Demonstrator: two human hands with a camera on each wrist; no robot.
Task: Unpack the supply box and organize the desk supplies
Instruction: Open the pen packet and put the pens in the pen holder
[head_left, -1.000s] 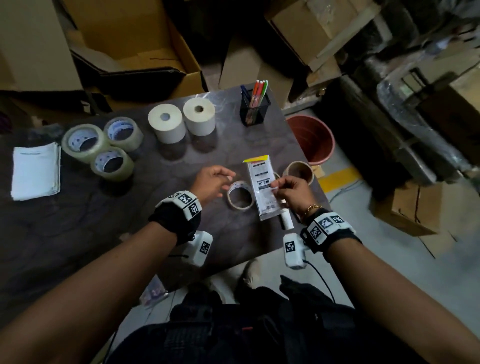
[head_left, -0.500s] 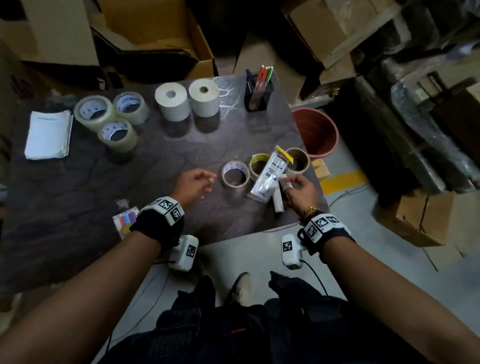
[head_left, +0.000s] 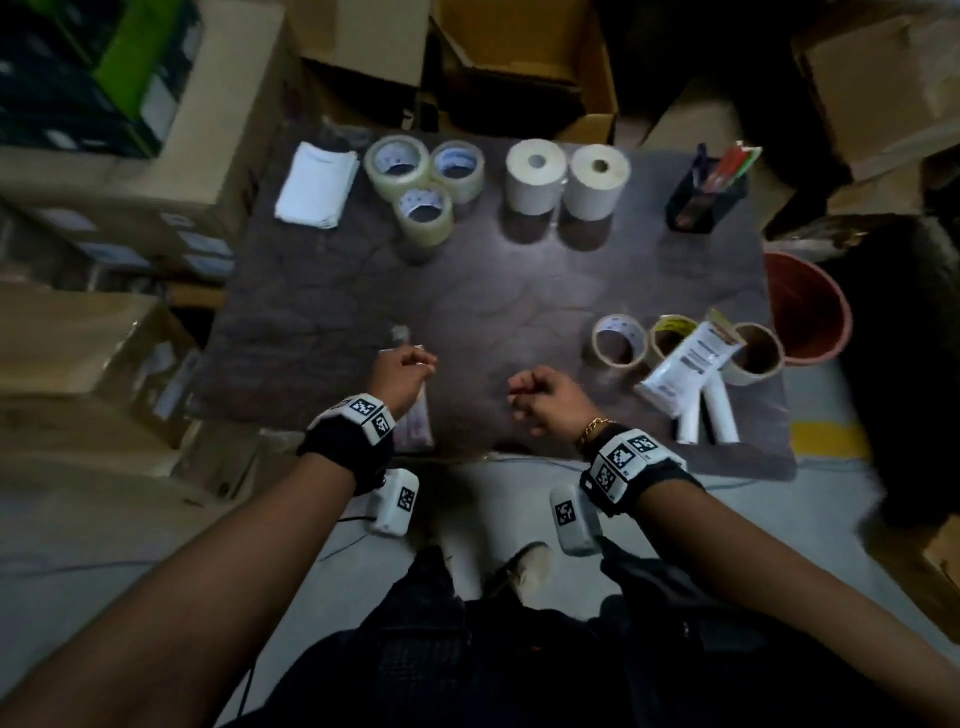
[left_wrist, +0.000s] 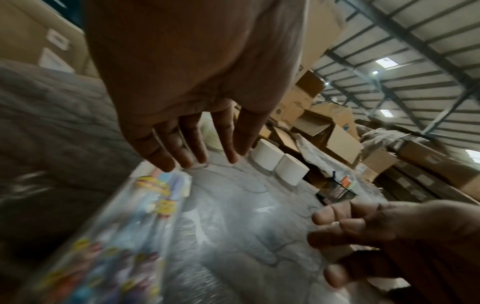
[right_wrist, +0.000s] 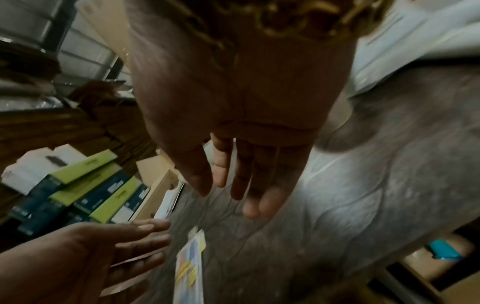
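On the dark table, a clear packet of colourful items lies at the near edge; it also shows blurred as the packet and the packet. My left hand hovers over its far end with relaxed fingers, holding nothing. My right hand hangs over the bare table to the right, fingers loose and empty. A white labelled packet leans on small tape rolls at the right, above two white tubes.
Along the far side of the table stand a white paper stack, three clear tape rolls, two white paper rolls and a pen holder. An open cardboard box sits behind, a red bucket at the right.
My right hand has let go of the white packet, which now leans on the tape rolls, and moved left. My left hand has shifted left onto the colourful packet.
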